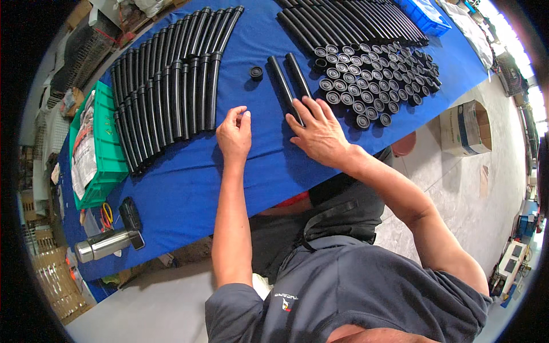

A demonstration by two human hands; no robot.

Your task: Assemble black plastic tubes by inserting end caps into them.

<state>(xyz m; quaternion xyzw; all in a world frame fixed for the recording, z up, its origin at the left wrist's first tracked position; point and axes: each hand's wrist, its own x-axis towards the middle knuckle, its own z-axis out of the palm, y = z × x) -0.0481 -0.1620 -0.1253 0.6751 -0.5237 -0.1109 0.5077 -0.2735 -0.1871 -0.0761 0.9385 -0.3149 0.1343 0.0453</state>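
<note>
Two loose black tubes lie side by side on the blue cloth-covered table: a left tube (281, 81) and a right tube (298, 74). Across their near ends rests my right hand (323, 137), fingers spread and stretched out, fingertips touching the tubes. The hand covers part of them. My left hand (233, 137) hovers over the cloth to the left, fingers curled in and thumb up against the index finger. Nothing shows in it. Beyond my hands a single round black cap (255, 72) sits by itself, left of the two tubes.
Rows of capped black tubes (171, 86) lie at left. More tubes (349, 23) lie at far right, behind many round black caps (372, 86). A green crate (108, 163), a steel flask (106, 246) and a blue tray (426, 20) stand on the table. A cardboard box (466, 128) is on the floor.
</note>
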